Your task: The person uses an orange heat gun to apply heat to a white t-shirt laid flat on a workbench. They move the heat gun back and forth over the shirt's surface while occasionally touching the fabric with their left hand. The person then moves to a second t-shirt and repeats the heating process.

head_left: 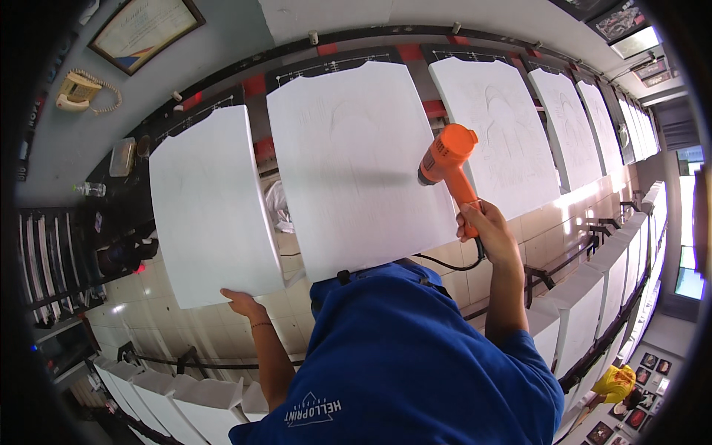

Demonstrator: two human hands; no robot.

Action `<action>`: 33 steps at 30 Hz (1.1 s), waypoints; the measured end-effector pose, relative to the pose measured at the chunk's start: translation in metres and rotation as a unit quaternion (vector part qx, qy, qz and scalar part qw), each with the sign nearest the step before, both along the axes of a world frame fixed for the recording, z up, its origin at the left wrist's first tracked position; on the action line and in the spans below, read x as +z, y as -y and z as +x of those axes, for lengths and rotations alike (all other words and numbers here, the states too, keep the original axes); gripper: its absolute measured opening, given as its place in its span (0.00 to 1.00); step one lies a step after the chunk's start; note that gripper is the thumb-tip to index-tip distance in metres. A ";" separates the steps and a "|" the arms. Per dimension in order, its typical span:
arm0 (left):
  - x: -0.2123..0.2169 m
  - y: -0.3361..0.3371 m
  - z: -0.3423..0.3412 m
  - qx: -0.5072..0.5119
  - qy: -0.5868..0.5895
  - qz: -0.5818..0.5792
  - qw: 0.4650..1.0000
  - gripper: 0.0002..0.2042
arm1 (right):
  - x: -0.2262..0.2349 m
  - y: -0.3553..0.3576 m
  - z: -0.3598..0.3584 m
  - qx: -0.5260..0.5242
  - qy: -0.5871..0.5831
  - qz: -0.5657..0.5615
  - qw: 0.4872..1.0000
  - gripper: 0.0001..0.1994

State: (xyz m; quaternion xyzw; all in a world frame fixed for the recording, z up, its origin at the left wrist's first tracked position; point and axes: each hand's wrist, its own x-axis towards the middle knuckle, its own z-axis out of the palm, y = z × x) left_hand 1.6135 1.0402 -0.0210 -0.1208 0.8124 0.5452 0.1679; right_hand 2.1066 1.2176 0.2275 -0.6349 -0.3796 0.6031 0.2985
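Observation:
In my right hand is an orange heat gun, gripped by its handle with a black cord trailing below. Its dark nozzle points left, above a white shirt laid flat on a board in front of me. Faint lines show on that shirt's surface. My left hand reaches to the near edge of another white shirt on the left board. Its fingers are stretched out at the hem; whether they press on the cloth is hard to make out.
More white shirts on boards run along the rail to the right. Behind me stands a second row of white-covered boards. A clear bottle and a plastic box sit at far left. A person in yellow is at lower right.

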 end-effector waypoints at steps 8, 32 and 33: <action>-0.029 -0.001 -0.007 0.034 0.000 -0.074 0.997 0.41 | -0.012 -0.028 -0.026 -0.020 -0.049 0.041 0.998 0.15; -0.045 -0.007 -0.009 -0.015 -0.009 -0.061 0.998 0.41 | -0.013 -0.033 -0.098 0.167 0.048 0.107 0.979 0.22; -0.047 -0.006 -0.008 -0.011 -0.009 -0.062 0.998 0.41 | -0.012 -0.030 -0.087 0.190 0.002 0.093 0.977 0.22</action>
